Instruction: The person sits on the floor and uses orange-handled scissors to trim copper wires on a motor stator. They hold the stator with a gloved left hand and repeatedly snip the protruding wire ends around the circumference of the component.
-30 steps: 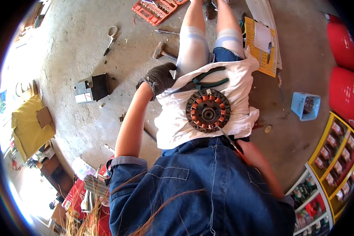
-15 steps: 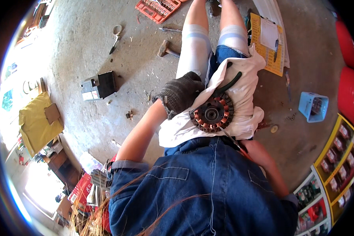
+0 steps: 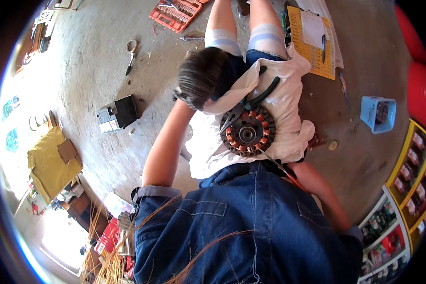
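Note:
A ring-shaped stator with copper windings and a dark centre lies on the white cloth over my lap. Dark-handled pliers rest across its far side, jaws toward the left. My left hand, in a dark knit glove, is blurred above my left thigh. It looks curled at a raised fold of the cloth, its fingertips hidden. My right hand, partly covered, is closed around a thin-shafted screwdriver with a red-orange handle. The tool's tip meets the stator's near edge.
On the floor to the left lies a black box-shaped battery, with scissors beyond. A red socket set sits at the far side. To the right are a yellow board, a blue basket and a yellow-framed parts rack.
My left hand has moved away from me and slightly left, with the cloth fold shifting left. More of the pliers now shows over the stator. The hammer is hidden behind my left hand.

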The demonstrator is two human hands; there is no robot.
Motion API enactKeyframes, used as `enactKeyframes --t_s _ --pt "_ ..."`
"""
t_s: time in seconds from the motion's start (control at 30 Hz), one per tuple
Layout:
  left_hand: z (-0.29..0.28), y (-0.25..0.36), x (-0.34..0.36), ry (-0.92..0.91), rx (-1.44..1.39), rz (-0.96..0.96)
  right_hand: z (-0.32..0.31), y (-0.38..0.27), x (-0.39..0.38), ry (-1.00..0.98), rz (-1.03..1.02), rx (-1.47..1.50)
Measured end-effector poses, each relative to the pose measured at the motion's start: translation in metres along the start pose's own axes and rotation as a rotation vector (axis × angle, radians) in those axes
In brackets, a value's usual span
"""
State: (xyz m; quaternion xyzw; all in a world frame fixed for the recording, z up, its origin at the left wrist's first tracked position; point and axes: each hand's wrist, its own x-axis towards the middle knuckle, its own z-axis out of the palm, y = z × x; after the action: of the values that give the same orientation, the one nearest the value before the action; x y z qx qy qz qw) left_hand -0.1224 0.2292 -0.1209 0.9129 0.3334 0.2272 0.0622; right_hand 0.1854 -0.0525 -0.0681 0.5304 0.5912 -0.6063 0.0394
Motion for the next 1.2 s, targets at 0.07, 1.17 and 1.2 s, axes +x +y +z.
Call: enactKeyframes --t_s 0.07,1.17,1.2 --pt "-0.008 0.004 0.013 0.045 -0.307 -0.271 0.005 0.003 0.0 -0.005 0.026 -0.026" --pt "0.082 -0.01 0.094 -0.326 -0.325 -0.143 0.011 -0.013 -0.002 0.046 0.079 -0.132" --pt "0.09 -0.01 0.092 -0.315 -0.399 -0.163 0.011 -0.012 -0.002 0.05 0.067 -0.127"
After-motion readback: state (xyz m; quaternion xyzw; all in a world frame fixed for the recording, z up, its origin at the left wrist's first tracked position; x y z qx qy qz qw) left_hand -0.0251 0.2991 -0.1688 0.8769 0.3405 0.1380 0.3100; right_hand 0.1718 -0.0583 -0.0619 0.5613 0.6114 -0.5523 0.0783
